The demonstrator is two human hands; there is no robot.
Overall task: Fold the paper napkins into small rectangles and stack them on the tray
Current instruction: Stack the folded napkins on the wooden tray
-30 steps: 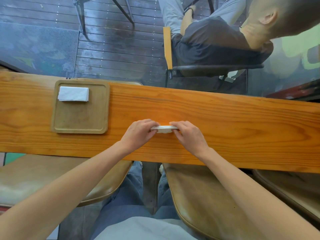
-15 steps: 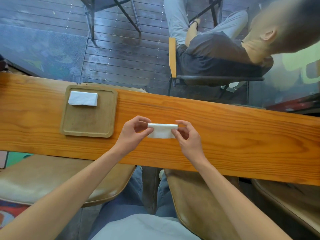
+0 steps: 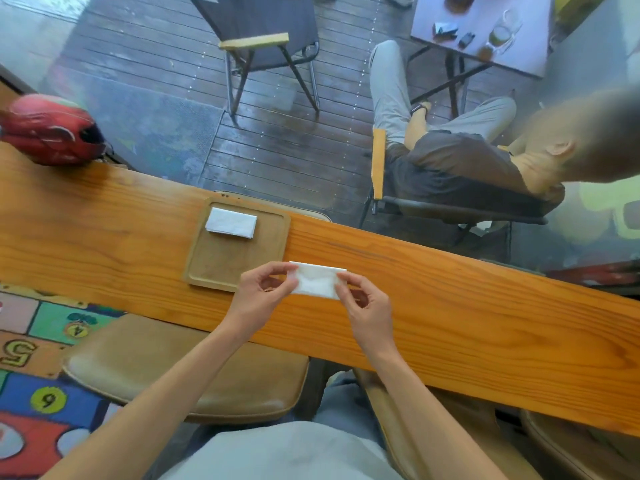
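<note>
A white folded napkin (image 3: 317, 280) hangs just above the wooden counter, a small rectangle held at both short ends. My left hand (image 3: 265, 294) pinches its left end between thumb and fingers. My right hand (image 3: 363, 306) pinches the right end. To the left lies a square wooden tray (image 3: 239, 268), and a stack of folded white napkins (image 3: 231, 222) rests in its far left part. The held napkin sits just right of the tray's near right corner.
The long wooden counter (image 3: 450, 306) runs left to right. A red helmet (image 3: 52, 129) sits at its far left end. Tan stool seats (image 3: 180, 368) stand below the near edge. Behind glass, a person sits on a chair (image 3: 450, 174).
Both hands lifted the folded napkin off the counter and carried it left toward the tray. The view has tilted up and swung, bringing the helmet into sight.
</note>
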